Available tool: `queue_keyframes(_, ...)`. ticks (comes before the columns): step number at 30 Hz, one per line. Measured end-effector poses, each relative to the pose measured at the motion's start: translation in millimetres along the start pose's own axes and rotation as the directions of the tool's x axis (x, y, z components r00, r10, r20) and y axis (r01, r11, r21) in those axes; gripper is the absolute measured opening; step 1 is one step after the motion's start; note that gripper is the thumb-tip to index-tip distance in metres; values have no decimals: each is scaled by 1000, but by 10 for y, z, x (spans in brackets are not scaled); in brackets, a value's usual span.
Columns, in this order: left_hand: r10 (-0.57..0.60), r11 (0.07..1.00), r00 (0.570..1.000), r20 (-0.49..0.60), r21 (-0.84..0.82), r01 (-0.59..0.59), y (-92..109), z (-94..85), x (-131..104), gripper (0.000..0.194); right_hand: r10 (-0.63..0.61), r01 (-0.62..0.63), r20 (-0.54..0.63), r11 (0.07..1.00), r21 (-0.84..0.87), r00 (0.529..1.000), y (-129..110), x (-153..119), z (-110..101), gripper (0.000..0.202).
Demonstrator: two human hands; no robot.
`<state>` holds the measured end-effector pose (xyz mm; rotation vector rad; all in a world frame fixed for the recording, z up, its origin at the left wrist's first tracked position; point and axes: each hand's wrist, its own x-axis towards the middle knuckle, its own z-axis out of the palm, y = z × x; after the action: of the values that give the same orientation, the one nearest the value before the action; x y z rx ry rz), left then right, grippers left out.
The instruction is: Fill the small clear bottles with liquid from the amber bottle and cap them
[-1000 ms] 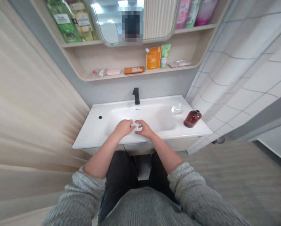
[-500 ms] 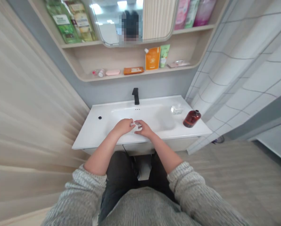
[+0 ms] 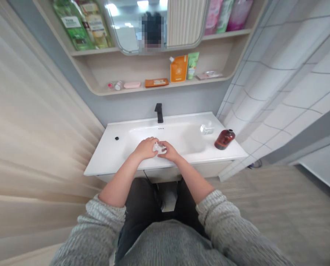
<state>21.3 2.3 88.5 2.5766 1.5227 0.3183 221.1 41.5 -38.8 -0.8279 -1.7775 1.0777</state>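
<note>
Over the front part of the white sink (image 3: 178, 136), a small clear, whitish object (image 3: 160, 148) sits between my two hands. My left hand (image 3: 147, 148) has its fingers curled against the object's left side. From the right, my right hand (image 3: 168, 151) grips it between thumb and fingers. What exactly the object is cannot be made out. Behind my hands stands a black faucet (image 3: 159, 113). On the counter to the right are a clear container (image 3: 207, 128) and a reddish-brown bottle (image 3: 224, 139).
A wall cabinet (image 3: 104, 90) with a mirror (image 3: 181, 22) hangs above, its shelves holding an orange pouch (image 3: 178, 69), a green tube (image 3: 192, 65) and several bottles. Curtain folds (image 3: 43, 111) hang at left; a tiled wall (image 3: 275, 85) is at right.
The fingers of my left hand have shifted slightly on the clear object, and more of it shows between my hands. The view has moved very slightly.
</note>
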Motion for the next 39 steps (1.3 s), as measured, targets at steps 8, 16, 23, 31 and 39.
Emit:
queue_keyframes(8,-30,998,1000,8,-54,31,39,64,14,58,37,-37,-8,999,6,999,8,12,-4,78)
queue_keyframes(16,-105,994,993,46,-2,105,30,37,-27,35,40,-40,-6,999,11,999,-5,5,0,76)
queue_keyframes(23,-199,978,979,34,76,196,40,100,8,33,65,-65,-8,997,33,998,-35,13,-5,75)
queue_keyframes(31,-35,999,999,-13,1,35,29,90,-8,42,79,-79,-12,996,37,997,-21,18,1,76)
queue_keyframes(39,-183,978,980,73,110,175,130,114,30,31,45,-45,-8,999,-15,999,-25,16,-15,76)
